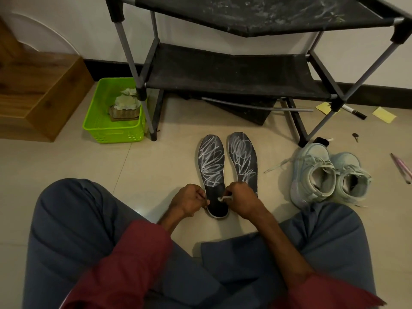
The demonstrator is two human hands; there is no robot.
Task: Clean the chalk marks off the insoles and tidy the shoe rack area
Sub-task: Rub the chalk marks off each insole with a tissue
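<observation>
Two dark insoles lie side by side on the tiled floor in front of me, both scribbled with white chalk. My left hand point(190, 200) pinches the heel edge of the left insole point(211, 166). My right hand point(242, 200) holds a small white piece, chalk or a wipe, I cannot tell which, pressed on that insole's heel. The heel area is dark, with no marks. The right insole point(243, 157) lies partly under my right hand. The black shoe rack point(229, 72) stands behind them, its top shelf smeared with white dust.
A green basket point(111, 128) with crumpled tissues and a brush stands left of the rack by a wooden step point(40, 94). Pale sneakers point(323, 175) sit at the right. Yellow notes point(384, 115), a marker point(355, 112), a key and pencils point(401, 168) lie scattered on the floor.
</observation>
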